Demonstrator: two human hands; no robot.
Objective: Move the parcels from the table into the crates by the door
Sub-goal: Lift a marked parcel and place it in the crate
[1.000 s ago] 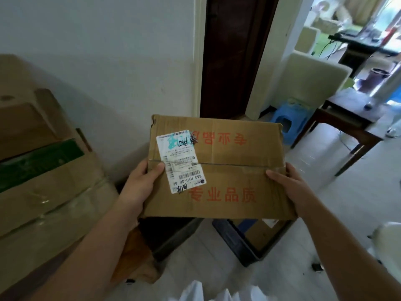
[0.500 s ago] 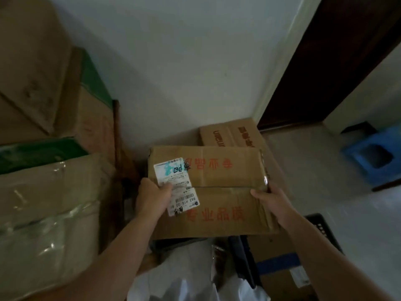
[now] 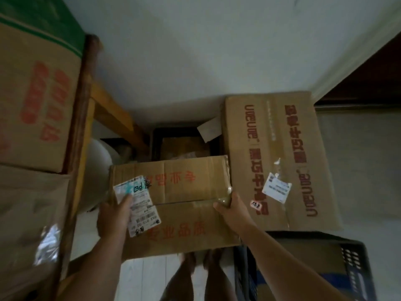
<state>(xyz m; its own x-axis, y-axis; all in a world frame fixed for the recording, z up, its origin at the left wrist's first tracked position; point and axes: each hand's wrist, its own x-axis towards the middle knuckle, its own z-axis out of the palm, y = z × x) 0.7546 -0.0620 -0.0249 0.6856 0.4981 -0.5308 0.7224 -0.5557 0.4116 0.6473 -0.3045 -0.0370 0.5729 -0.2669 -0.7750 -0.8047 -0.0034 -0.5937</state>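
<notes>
Held parcel, white wall, pale floor, dark door

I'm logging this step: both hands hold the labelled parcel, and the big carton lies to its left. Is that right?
Not quite. In the head view the left hand and right hand do hold the parcel, but the big carton lies to its right.
</notes>
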